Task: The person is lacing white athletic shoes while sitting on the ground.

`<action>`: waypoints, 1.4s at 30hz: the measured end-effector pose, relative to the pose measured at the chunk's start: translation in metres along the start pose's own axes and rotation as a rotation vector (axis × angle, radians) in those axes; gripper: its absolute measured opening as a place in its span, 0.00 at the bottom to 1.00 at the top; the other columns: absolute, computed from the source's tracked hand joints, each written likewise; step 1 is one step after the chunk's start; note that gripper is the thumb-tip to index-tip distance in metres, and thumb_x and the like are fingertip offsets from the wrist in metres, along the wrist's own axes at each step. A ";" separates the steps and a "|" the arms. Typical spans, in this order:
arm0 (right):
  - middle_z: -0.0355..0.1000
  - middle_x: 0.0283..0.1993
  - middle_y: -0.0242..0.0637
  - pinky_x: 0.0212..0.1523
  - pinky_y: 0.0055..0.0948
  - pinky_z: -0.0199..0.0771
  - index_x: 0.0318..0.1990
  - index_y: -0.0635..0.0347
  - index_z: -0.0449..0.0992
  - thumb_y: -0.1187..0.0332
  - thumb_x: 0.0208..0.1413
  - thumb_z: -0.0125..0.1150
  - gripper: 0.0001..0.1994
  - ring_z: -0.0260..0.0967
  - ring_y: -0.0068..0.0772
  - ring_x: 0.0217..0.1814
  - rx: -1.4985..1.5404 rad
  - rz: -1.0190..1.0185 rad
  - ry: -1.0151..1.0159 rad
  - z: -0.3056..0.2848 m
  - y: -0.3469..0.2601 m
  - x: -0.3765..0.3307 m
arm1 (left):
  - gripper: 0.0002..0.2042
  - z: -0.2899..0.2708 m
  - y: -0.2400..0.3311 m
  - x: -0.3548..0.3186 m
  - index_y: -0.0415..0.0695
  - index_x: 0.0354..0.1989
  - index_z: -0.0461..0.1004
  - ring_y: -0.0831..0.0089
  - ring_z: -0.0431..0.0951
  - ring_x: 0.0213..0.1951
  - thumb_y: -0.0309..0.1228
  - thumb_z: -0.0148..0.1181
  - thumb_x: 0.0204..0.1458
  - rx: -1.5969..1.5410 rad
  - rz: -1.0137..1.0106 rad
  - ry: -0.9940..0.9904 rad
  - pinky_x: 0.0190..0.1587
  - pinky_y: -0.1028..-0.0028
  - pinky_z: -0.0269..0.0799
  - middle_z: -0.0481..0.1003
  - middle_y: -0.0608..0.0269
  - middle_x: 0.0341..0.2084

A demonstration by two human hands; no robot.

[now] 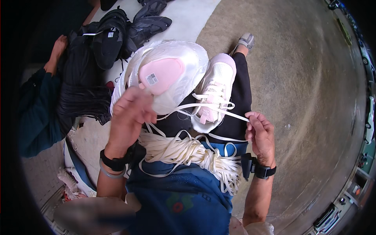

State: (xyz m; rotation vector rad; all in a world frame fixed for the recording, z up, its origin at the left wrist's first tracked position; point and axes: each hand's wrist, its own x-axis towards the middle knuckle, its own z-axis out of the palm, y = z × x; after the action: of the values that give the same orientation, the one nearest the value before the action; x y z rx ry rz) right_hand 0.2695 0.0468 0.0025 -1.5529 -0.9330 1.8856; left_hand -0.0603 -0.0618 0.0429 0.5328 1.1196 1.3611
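Observation:
A white and pink sneaker lies across my lap with its toe pointing away from me. A white shoelace is threaded through its upper eyelets, and loose lengths run out to both sides. To the right of the shoe, my right hand pinches one length between thumb and fingers. On the left, my left hand is curled and blurred, with the other length reaching its fingertips. Beyond that hand sits a clear plastic bag with a pink insole-like piece showing in it.
A thick bundle of cream laces hangs across my waist over a blue apron. Black shoes and a bunch of black laces lie on the left, beside another person's hand. Concrete floor stretches to the right.

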 end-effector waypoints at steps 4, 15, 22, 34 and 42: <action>0.69 0.26 0.29 0.30 0.22 0.70 0.41 0.64 0.78 0.72 0.61 0.56 0.07 0.68 0.22 0.26 -0.552 -0.342 0.120 -0.014 0.012 0.005 | 0.08 0.043 -0.005 0.008 0.40 0.40 0.74 0.76 0.73 0.29 0.23 0.46 0.60 0.544 -0.127 0.006 0.36 0.75 0.72 0.75 0.63 0.29; 0.71 0.36 0.42 0.35 0.33 0.75 0.40 0.64 0.79 0.80 0.48 0.62 0.10 0.74 0.41 0.33 -0.963 -0.610 -0.189 0.024 0.002 -0.024 | 0.09 0.061 -0.043 0.036 0.34 0.43 0.73 0.69 0.79 0.35 0.26 0.53 0.58 0.959 0.045 -0.129 0.41 0.71 0.72 0.79 0.55 0.31; 0.69 0.33 0.37 0.32 0.35 0.75 0.34 0.61 0.78 0.75 0.45 0.65 0.07 0.73 0.38 0.32 -1.288 -0.741 -0.190 0.027 0.011 -0.023 | 0.07 0.057 -0.040 0.036 0.35 0.38 0.73 0.69 0.79 0.32 0.26 0.53 0.57 1.044 0.020 -0.167 0.37 0.71 0.72 0.78 0.54 0.27; 0.70 0.33 0.48 0.33 0.43 0.73 0.37 0.64 0.74 0.80 0.50 0.59 0.07 0.73 0.53 0.32 -0.935 -0.629 -0.156 0.035 0.011 -0.015 | 0.07 0.052 -0.068 0.046 0.38 0.35 0.74 0.45 0.75 0.32 0.29 0.55 0.56 1.400 0.057 -0.142 0.34 0.55 0.68 0.75 0.45 0.26; 0.71 0.31 0.48 0.31 0.41 0.71 0.37 0.65 0.76 0.79 0.51 0.61 0.05 0.72 0.52 0.30 -0.940 -0.728 -0.074 0.046 0.013 0.006 | 0.07 0.050 -0.064 0.053 0.39 0.35 0.75 0.45 0.76 0.33 0.29 0.55 0.56 1.396 0.182 -0.135 0.34 0.56 0.70 0.76 0.45 0.27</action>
State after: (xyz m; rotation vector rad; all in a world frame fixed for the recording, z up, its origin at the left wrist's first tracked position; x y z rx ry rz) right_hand 0.2241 0.0353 -0.0068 -1.2583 -2.2482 0.9974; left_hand 0.0051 -0.0109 -0.0066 1.7055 1.8337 0.4619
